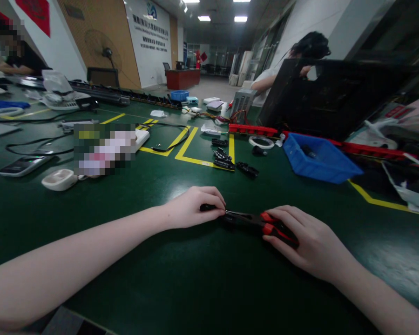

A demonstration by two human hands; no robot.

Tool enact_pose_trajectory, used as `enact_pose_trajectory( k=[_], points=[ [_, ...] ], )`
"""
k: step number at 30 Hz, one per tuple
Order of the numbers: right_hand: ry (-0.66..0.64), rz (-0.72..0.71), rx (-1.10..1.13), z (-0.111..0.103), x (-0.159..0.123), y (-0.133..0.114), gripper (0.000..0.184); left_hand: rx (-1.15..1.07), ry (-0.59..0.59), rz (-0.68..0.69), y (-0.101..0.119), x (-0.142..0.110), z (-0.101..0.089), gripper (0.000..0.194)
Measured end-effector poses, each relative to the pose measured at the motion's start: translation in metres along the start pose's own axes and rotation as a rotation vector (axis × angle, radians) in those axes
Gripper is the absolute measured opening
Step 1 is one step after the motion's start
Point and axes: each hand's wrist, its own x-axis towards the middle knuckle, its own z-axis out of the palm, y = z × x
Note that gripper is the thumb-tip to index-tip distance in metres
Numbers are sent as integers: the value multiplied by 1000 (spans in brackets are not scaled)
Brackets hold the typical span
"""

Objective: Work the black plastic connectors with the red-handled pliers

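Note:
My right hand (302,237) is wrapped round the red and black handles of needle-nose pliers (253,217), whose jaws point left. Closed fingers of my left hand (199,207) pinch a small black part (206,207), mostly hidden under them. The tips of the pliers meet the left fingertips at this part; what exactly sits in the jaws is too small to tell. Both hands are low over the green table (181,279). Beyond them lies a group of small black connector-like pieces (224,159), with another black piece (247,169) beside it.
A blue bin (321,158) with a dark item inside stands at the right, near a red strip (253,130). A large black panel (335,97) rises behind it. At the left lie a phone-like device (26,164) and a white case (59,179). Other people sit across the table.

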Motion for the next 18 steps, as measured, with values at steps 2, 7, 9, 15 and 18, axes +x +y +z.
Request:
enact_pose_trajectory(
  k=[2, 7, 9, 15, 18],
  points=[
    [12, 7, 8, 0, -1, 0, 33, -19, 6, 2, 0, 0, 0, 12],
    [-7, 35, 36, -1, 0, -3, 33, -101, 62, -34, -1, -1, -1, 12],
    [-7, 60, 31, 0, 1, -2, 35, -116, 79, -48, -1, -1, -1, 12],
    [-52, 202, -37, 7, 0, 7, 41, -89, 59, -98, 2, -1, -3, 12],
    [-42, 208, -56, 4, -1, 8, 43, -93, 81, -129, 3, -2, -4, 13]
  ],
)
